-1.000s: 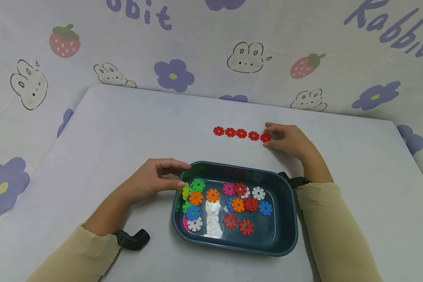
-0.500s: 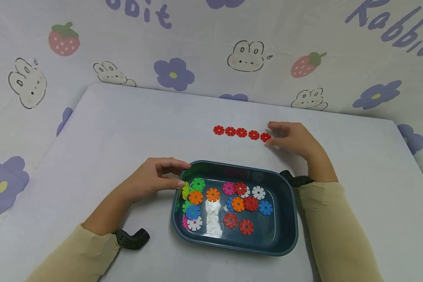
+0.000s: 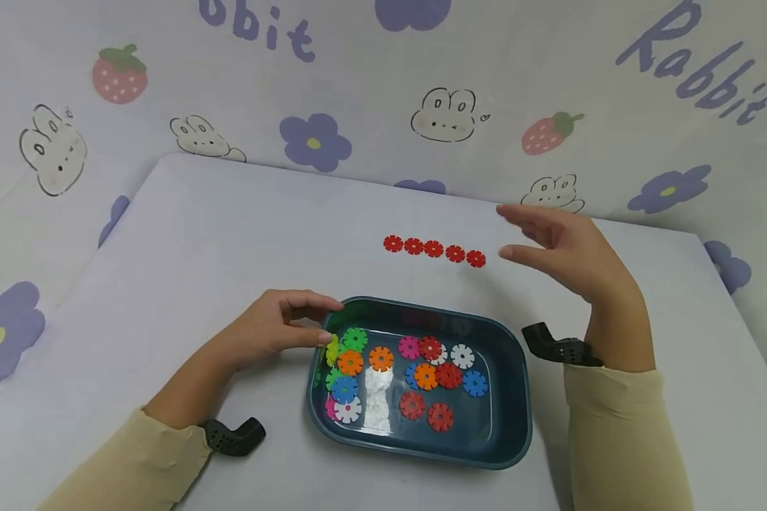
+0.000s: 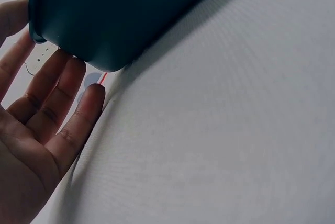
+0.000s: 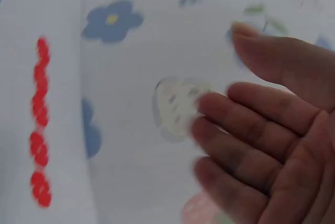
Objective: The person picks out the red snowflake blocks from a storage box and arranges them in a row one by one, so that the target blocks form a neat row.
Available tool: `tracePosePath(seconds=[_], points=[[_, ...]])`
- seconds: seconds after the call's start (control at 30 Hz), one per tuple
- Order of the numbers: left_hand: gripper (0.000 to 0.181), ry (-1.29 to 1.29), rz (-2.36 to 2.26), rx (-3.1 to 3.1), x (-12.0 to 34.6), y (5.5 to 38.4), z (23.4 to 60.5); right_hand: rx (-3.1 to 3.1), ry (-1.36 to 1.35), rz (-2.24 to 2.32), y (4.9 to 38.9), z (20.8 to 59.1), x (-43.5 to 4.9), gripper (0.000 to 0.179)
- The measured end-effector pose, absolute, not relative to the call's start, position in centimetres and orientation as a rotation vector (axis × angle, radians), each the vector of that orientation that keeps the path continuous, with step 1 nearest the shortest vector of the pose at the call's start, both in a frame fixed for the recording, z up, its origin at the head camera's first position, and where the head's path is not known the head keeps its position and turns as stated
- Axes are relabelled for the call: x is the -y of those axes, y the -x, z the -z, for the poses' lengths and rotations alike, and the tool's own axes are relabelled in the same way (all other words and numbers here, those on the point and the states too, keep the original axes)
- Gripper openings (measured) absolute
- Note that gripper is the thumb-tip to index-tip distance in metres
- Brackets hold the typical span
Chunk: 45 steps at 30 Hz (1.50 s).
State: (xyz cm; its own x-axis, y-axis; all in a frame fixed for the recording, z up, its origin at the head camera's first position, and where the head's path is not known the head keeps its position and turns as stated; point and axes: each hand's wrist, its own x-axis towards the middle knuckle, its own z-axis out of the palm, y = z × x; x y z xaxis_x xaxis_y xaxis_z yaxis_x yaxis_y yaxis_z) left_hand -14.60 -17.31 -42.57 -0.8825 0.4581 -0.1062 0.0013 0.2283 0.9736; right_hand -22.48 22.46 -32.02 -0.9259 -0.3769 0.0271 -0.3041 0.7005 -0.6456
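Observation:
My left hand (image 3: 271, 323) holds the left back corner of a dark teal plastic tray (image 3: 415, 455), thumb and forefinger at its rim. In the left wrist view the other fingers (image 4: 70, 85) lie loosely under the tray's wall (image 4: 115, 20). Inside the tray are several notched snowflake discs, including an orange disc (image 3: 381, 358) and a blue disc (image 3: 475, 383). Behind it, several red snowflake discs (image 3: 433, 248) form a row on the table. My right hand (image 3: 569, 245) hovers to the right of the row with fingers spread, holding nothing; its palm shows in the right wrist view.
A white cloth covers the table (image 3: 243, 220). Behind it hangs a patterned backdrop (image 3: 358, 64) with rabbits, flowers and strawberries. Black wrist cameras (image 3: 236, 436) stick out from both sleeves, the right one close to the tray's right back corner.
The right hand has let go of the rightmost red disc and moved up and to the right, its fingers spreading. That disc stays in the row. The left hand keeps its place at the tray.

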Motion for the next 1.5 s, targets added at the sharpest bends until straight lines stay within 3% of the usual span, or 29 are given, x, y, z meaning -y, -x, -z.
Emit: tracePosePath(seconds=[0.13,0.27,0.6,0.8,1.1,1.5], points=[[0.041,-0.432,-1.696,-2.140,17.4,14.6,42.7,-2.628,0.803,0.956,19.8,30.3,-20.2,0.044],[0.041,-0.436,-1.703,-2.141,17.5,14.5,42.7,-2.462,0.887,0.836,18.0,29.7,-17.3,0.043],[0.041,-0.449,-1.692,-2.146,17.4,14.5,42.6,-2.339,0.893,0.617,17.1,32.2,-13.2,0.035],[0.042,-0.456,-1.683,-2.165,17.4,14.8,42.5,-2.348,0.843,0.454,17.2,33.6,-12.3,0.014],[0.044,-0.438,-1.682,-2.166,17.5,14.7,42.5,-2.318,0.744,-0.017,16.5,35.5,-10.6,0.030],[0.042,-0.441,-1.675,-2.170,17.3,14.6,42.3,-2.204,0.641,-0.158,15.8,36.0,-9.8,0.028]])
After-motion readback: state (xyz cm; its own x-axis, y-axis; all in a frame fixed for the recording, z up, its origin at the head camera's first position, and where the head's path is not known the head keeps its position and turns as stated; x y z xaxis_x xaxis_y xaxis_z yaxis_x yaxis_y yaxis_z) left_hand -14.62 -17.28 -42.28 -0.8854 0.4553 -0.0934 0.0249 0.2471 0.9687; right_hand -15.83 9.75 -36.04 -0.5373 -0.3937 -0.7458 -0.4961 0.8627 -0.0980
